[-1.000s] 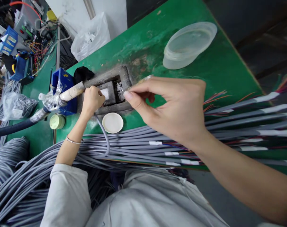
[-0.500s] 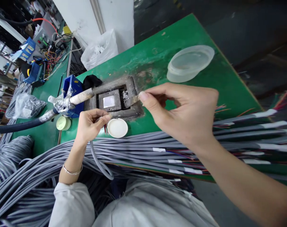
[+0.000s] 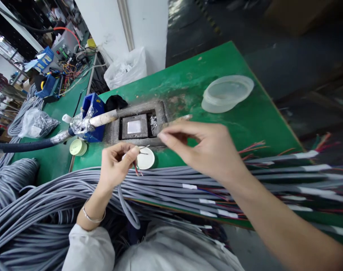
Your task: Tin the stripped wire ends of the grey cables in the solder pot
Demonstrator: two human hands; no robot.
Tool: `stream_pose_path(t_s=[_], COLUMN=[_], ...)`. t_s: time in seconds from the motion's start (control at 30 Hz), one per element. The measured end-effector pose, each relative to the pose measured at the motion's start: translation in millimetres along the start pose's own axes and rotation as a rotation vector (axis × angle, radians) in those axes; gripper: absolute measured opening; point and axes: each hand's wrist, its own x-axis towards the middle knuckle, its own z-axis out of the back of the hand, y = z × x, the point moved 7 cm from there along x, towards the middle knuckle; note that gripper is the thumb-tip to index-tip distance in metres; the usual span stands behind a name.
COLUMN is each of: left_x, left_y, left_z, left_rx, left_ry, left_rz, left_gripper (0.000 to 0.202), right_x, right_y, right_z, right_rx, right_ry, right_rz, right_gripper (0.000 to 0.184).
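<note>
My left hand [image 3: 115, 167] is closed in a pinch on the end of a grey cable [image 3: 125, 203]. Its thin coloured wires [image 3: 137, 170] stick out beside a small white lid [image 3: 146, 159]. My right hand [image 3: 208, 150] hovers just right of that, thumb and fingers pinched on a thin tan stick [image 3: 180, 119] that is blurred by motion. Behind both hands a grey solder pot [image 3: 160, 110], with a shiny square pool [image 3: 134, 127], is set in the green table [image 3: 185, 84].
A thick bundle of grey cables [image 3: 55, 195] lies across the table's near edge, its taped coloured ends [image 3: 307, 155] at the right. Also here: a clear plastic tub [image 3: 227, 93], a blue bin [image 3: 92, 106], a foil-wrapped hose [image 3: 27, 145], a green tin [image 3: 78, 146] and a plastic bag [image 3: 126, 69].
My left hand drew the cable end back from the solder pot to the white lid. My right hand came away from the pot toward me, still pinched.
</note>
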Motion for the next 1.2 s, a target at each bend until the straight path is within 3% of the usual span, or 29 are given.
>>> stream_pose_path(t_s=[0.13, 0.27, 0.4, 0.53, 0.77, 1.07, 1.2], left_x=[-10.6, -22.3, -31.7, -38.6, -43.6, -43.7, -41.4], left_y=[23.4, 35.3, 35.5, 33.9, 33.7, 38.3, 38.1], left_z=[-8.6, -22.1, -27.7, -26.2, -18.9, -21.8, -31.2], left_rx=[-0.309, -0.498, -0.594, -0.606, -0.521, -0.503, -0.592], left_ry=[-0.121, -0.166, -0.197, -0.236, -0.297, -0.282, -0.170], left_rz=[0.100, 0.167, 0.204, 0.205, 0.087, 0.110, 0.206], left_gripper=[0.040, 0.040, 0.043, 0.044, 0.037, 0.039, 0.044], right_x=[-5.8, -10.0, -14.5, -18.4, -23.0, -20.3, -19.3], right_y=[2.3, 2.1, 2.2, 1.7, -3.3, 2.9, 1.9], right_z=[-27.4, -33.6, -40.0, -46.8, -53.7, -52.0, -49.3], right_rx=[0.220, 0.414, 0.545, 0.634, 0.676, 0.665, 0.649], right_ry=[0.284, 0.217, 0.236, 0.300, 0.372, 0.385, 0.338], right_rz=[-0.035, -0.086, -0.132, -0.150, -0.143, -0.116, -0.122], right_gripper=[0.016, 0.007, 0.015, 0.015, 0.009, 0.010, 0.008])
